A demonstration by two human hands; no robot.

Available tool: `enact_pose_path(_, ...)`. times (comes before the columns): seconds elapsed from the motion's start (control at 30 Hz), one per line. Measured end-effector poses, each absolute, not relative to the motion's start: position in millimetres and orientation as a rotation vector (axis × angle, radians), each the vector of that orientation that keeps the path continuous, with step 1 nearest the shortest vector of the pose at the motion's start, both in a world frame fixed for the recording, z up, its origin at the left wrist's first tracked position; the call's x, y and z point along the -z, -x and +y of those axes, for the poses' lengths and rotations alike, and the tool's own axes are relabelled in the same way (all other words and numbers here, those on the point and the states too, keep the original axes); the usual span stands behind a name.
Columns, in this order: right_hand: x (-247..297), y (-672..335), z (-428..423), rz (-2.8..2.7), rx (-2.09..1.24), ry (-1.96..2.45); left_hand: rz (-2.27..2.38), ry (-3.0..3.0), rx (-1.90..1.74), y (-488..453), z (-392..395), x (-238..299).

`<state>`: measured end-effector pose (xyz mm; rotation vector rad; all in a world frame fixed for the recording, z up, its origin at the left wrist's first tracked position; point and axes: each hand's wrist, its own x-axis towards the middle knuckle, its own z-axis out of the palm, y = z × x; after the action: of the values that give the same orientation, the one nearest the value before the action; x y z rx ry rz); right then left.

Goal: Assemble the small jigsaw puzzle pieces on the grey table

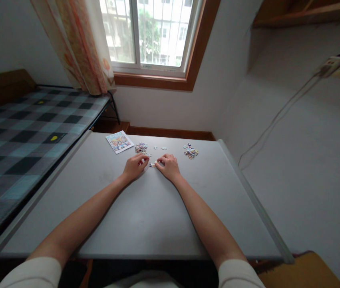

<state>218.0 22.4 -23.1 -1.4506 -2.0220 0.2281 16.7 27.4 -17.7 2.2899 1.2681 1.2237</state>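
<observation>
Near the far half of the white table, a short strip of joined jigsaw puzzle pieces [152,165] lies flat. My right hand [169,166] grips its right end with thumb and fingers. Just left of the strip is my left hand [134,166], its thumb and forefinger pinched together. Whatever is between those fingertips is too small to make out. Behind my left hand sits a pile of loose puzzle pieces [141,148], partly hidden by the fingers. A single piece [155,148] and a small joined piece group [164,148] lie beyond both hands.
Another pile of puzzle pieces [190,151] is on the right of the table [146,224]. A colourful picture sheet [119,142] lies at the back left. A bed [38,132] stands along the left, a wall [301,160] with a hanging cable [273,122] on the right.
</observation>
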Motion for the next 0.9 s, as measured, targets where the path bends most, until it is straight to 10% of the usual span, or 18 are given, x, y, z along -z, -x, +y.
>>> enact_pose_path(0.9,23,-207,25,-1.703,-0.624,1.091,1.082,-2.422,-1.136,-17,19,11)
